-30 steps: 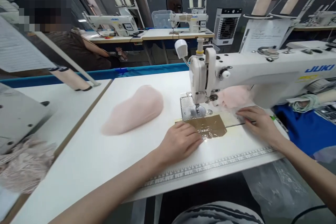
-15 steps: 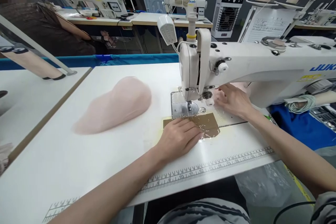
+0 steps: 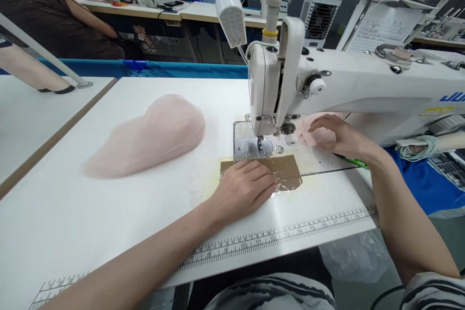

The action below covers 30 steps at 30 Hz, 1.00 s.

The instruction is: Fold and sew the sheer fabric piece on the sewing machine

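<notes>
My left hand [image 3: 247, 186] lies flat, palm down, on a brown taped patch [image 3: 288, 170] in front of the sewing machine's needle area. Its fingers are stretched out and hold nothing visible. Under the arm of the white sewing machine [image 3: 269, 87], to the right of the needle, my right hand [image 3: 339, 133] has its fingers curled on sheer pink fabric [image 3: 307, 128]; the fingertips are partly hidden in it. The presser foot [image 3: 260, 145] stands over the metal needle plate [image 3: 245, 147], where no fabric shows. Another sheer pink piece [image 3: 160, 133] lies in a loose heap on the left.
A printed ruler [image 3: 272, 240] runs along the front edge of the white table [image 3: 127, 213]. Something green [image 3: 356, 161] lies below my right wrist. Blue cloth [image 3: 417, 184] hangs at the right. A person [image 3: 69, 19] sits at the back left near other sewing machines.
My right hand has shifted right under the machine arm, its wrist raised and its fingers on the pink fabric. My left hand stays on the brown patch. The camera view has tilted slightly.
</notes>
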Available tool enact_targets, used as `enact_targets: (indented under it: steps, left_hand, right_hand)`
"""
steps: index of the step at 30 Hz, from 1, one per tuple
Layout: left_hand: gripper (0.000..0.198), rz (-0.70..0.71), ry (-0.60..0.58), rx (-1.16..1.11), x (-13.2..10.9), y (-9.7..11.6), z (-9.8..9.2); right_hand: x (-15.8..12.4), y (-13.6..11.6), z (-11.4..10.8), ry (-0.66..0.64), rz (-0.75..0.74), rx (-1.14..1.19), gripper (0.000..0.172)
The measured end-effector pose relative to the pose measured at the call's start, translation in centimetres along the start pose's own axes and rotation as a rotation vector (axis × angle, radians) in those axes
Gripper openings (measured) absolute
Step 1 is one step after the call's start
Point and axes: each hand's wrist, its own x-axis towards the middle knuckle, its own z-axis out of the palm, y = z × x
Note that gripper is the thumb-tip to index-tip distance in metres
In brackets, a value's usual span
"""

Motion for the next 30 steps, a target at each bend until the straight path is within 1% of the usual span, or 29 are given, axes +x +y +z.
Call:
enact_targets:
  steps: [1, 3, 10, 12, 14, 16, 17, 19, 21, 22, 24, 25, 26, 27, 28, 29, 30]
  left_hand:
    - [0.024, -0.001, 0.003, 0.002, 0.1, 0.0, 0.0]
    - [0.024, -0.003, 0.008, 0.006, 0.1, 0.1, 0.0]
    - [0.022, -0.005, -0.002, 0.03, -0.3, 0.1, 0.0]
    - [0.021, 0.019, -0.038, 0.06, 0.0, 0.4, -0.1]
    - [0.024, 0.052, -0.129, 0.094, 1.0, 1.0, 0.0]
    - [0.035, 0.062, -0.25, 0.115, 2.8, 1.5, 0.9]
    - [0.04, 0.053, -0.294, 0.119, 3.9, 1.7, 1.6]
    - [0.049, -0.01, -0.322, 0.139, 6.4, 1.7, 3.6]
    - [0.053, -0.156, -0.348, 0.173, 8.7, 1.2, 5.9]
    - [0.056, -0.243, -0.368, 0.159, 9.6, 0.9, 6.9]
    - [0.064, -0.329, -0.445, 0.103, 10.8, 0.4, 8.3]
    - [0.065, -0.348, -0.454, 0.092, 11.1, 0.3, 8.7]
    - [0.065, -0.358, -0.458, 0.086, 11.2, 0.3, 8.9]
    - [0.063, -0.357, -0.448, 0.089, 11.2, 0.5, 8.8]
    - [0.061, -0.343, -0.427, 0.091, 10.9, 0.7, 8.5]
    - [0.056, -0.317, -0.403, 0.085, 10.5, 1.1, 7.9]
    - [0.051, -0.281, -0.37, 0.066, 9.8, 1.5, 7.1]
  right_hand:
    - [-0.1, 0.0, -0.1, -0.033, 0.0, 0.016, 0.025]
    - [-0.2, -0.1, 0.1, -0.016, 0.047, 0.034, 0.016]
    - [0.0, 0.2, 0.5, 0.169, 0.187, 0.094, 0.017]
    - [0.1, 0.4, 0.7, 0.246, 0.213, 0.102, 0.017]
    - [0.3, 0.6, 1.0, 0.319, 0.238, 0.105, 0.019]
    - [0.4, 0.7, 1.3, 0.368, 0.25, 0.1, 0.02]
    - [0.4, 0.7, 1.4, 0.378, 0.247, 0.096, 0.023]
    - [0.2, 0.3, 0.9, 0.361, 0.227, 0.081, 0.026]
    - [-0.4, -0.7, -0.4, 0.28, 0.191, 0.066, 0.023]
    - [-0.9, -1.4, -1.2, 0.211, 0.166, 0.064, 0.019]
    - [-2.3, -3.1, -3.0, -0.02, 0.085, 0.101, 0.011]
    - [-3.2, -4.1, -3.7, -0.192, 0.028, 0.147, 0.013]
    - [-4.1, -5.1, -4.2, -0.481, -0.045, 0.249, 0.014]
    - [-5.0, -6.1, -4.4, -0.641, -0.067, 0.336, 0.017]
    - [-5.8, -7.0, -4.3, -0.728, -0.093, 0.402, 0.019]
    - [-6.6, -7.7, -4.0, -0.749, -0.101, 0.448, 0.023]
    - [-7.3, -8.4, -3.4, -0.737, -0.088, 0.508, 0.029]
